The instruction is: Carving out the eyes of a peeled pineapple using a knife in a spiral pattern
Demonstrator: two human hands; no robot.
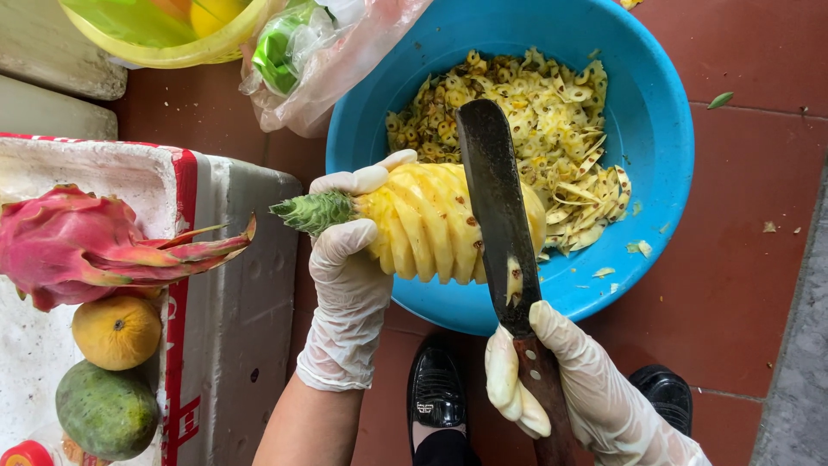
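Observation:
My left hand [349, 267], in a thin clear glove, grips a peeled yellow pineapple [427, 223] near its trimmed green crown stub, holding it sideways over a blue basin [664, 129]. My right hand [569, 380], also gloved, holds the wooden handle of a long dark knife [493, 190]. The blade lies across the pineapple's right part, cutting along its spiral grooves. Pineapple peelings [535, 103] are heaped inside the basin.
A white foam box [233, 285] at the left carries a pink dragon fruit [78, 246], an orange fruit [116, 332] and a green fruit [105, 410]. A plastic bag [319, 60] and a yellow bowl [172, 43] sit at the top. Black shoes [435, 388] stand on red floor tiles.

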